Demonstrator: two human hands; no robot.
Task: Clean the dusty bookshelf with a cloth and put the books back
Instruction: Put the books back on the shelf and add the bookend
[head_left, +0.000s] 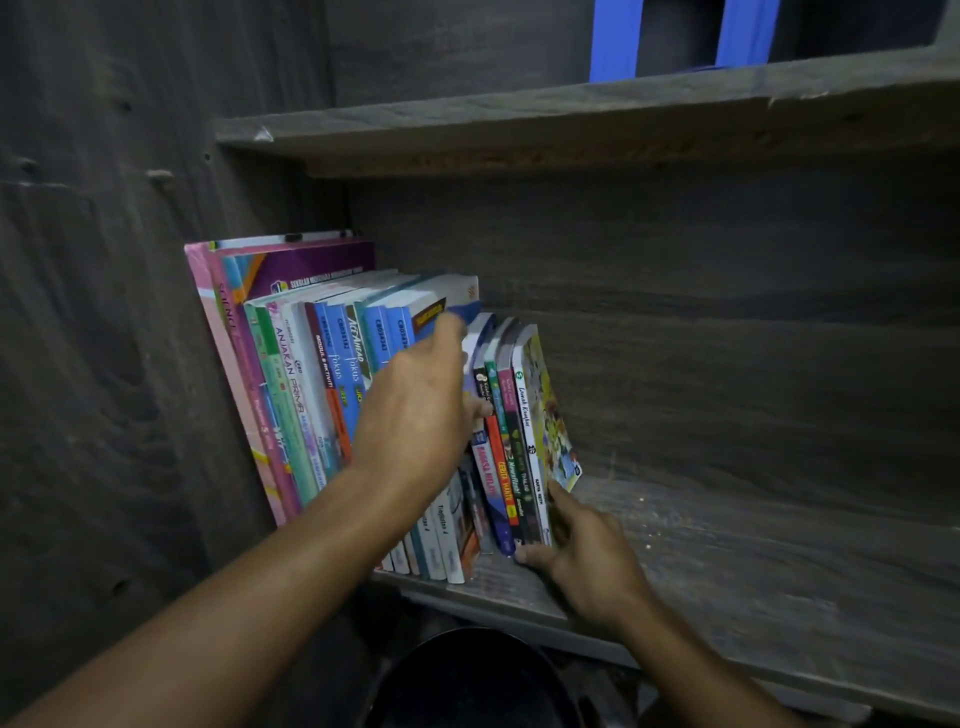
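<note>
The books (332, 374) lean in a row at the left end of the shelf (727, 561). The left hand (415, 410) curls over their tops and the right hand (592, 566) grips the foot of the last slim ones. Pale specks on the board and no cloth in view suggest unloading: next, lift that bunch clear without toppling the row.

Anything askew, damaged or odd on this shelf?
The books lean left instead of standing upright, the small ones at the right end too. Pale specks dot the shelf board beside them, and the upper shelf looks chipped at its left corner.
</note>
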